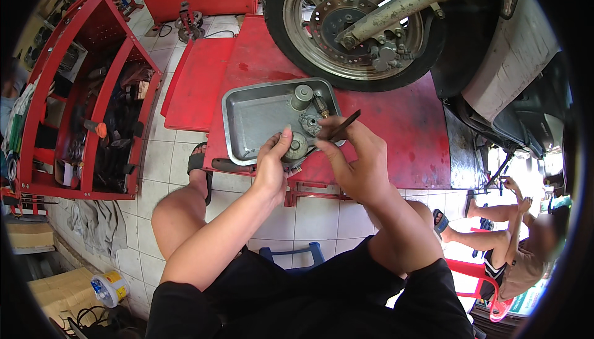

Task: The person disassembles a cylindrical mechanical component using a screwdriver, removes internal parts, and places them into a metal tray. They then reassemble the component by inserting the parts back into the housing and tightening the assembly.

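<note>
My left hand [272, 159] is closed around a round metal part [296, 145] at the near right corner of a metal tray [247, 107]. My right hand [356, 162] grips a dark, thin stick-like tool [346, 121], its fingertips close beside that part. Inside the tray's right side stand a metal cylinder [302, 94], a small shaft-like part [320, 107] and a cast metal piece [309, 122]. A dark-handled tool [232, 165] lies on the bench along the tray's near edge.
The red bench [414, 134] lies under a motorbike's front wheel [346, 26]. A red tool cart [93, 122] stands left, with a bucket [110, 288] and cardboard [68, 295] at lower left. A seated person [513, 258] works at right.
</note>
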`<state>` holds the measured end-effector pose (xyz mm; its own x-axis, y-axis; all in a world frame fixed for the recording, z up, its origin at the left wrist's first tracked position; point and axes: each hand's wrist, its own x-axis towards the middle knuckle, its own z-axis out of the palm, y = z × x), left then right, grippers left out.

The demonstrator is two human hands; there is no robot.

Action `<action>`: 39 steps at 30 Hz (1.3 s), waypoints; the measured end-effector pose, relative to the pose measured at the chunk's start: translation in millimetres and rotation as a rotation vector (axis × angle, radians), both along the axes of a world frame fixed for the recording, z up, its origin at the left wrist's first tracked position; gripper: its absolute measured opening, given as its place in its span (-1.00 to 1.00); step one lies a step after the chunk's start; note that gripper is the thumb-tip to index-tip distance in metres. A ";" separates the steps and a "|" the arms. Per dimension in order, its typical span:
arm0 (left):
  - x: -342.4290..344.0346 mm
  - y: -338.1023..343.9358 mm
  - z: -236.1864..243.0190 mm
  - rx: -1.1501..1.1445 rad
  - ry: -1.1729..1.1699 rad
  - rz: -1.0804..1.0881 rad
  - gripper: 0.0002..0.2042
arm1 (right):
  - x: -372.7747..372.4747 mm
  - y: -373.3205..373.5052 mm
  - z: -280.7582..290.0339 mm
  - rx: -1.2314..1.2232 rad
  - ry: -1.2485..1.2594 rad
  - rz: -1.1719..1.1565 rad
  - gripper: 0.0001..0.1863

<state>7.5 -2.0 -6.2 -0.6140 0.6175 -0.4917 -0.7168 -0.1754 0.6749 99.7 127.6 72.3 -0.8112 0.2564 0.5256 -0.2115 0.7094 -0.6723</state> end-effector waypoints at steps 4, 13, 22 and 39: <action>-1.0 1.0 1.3 -0.005 -0.021 0.002 -0.55 | 2.4 5.3 -7.8 -0.018 0.013 0.077 -0.72; -0.6 1.6 -1.3 -0.017 -0.050 0.018 -0.58 | 3.4 2.9 -5.8 -0.010 0.004 0.045 -0.79; -0.7 3.2 -0.7 -0.034 -0.059 0.008 -0.60 | 3.4 0.2 -5.7 -0.074 0.036 -0.023 -0.75; -0.8 0.6 -5.3 -0.067 -0.085 -0.025 -0.62 | 10.5 4.4 -2.3 0.002 -0.041 -0.049 -0.83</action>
<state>6.7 -1.4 -11.5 -0.5531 0.5963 -0.5818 -0.7755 -0.1132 0.6211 110.2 132.0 70.0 -0.8186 0.2959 0.4923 -0.1481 0.7193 -0.6787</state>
